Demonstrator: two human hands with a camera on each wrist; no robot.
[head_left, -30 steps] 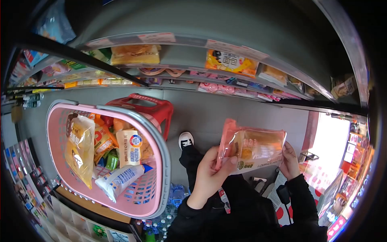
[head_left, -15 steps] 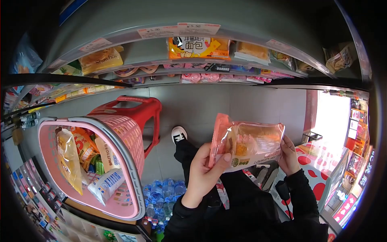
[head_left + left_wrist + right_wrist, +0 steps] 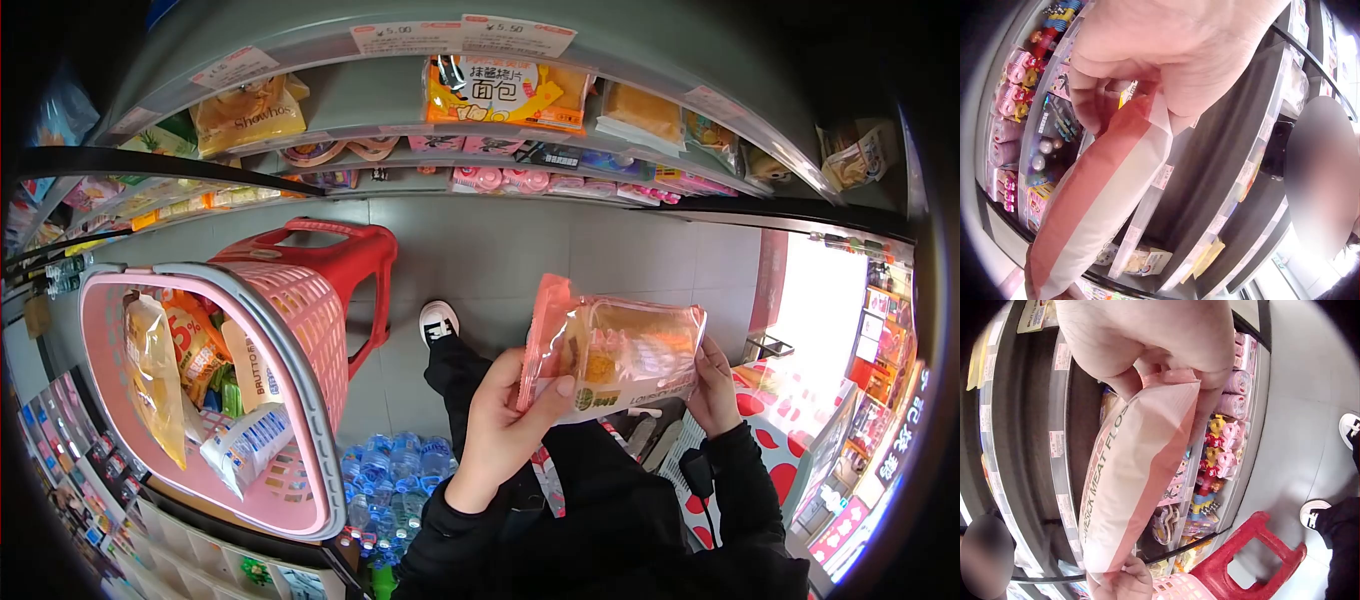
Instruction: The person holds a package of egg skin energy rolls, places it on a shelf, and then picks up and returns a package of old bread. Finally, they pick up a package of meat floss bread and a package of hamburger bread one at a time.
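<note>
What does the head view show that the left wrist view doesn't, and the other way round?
Only the head view shows the pink basket full of snack packs, hanging at the left arm, the red stool behind it, the bottled water on the floor and the right hand. Only the left wrist view shows the pink toy packs close up on the shelf and the blurred figure at the right edge. Both show the left hand pinching one end of the pink bread pack, plus the shelves.
</note>
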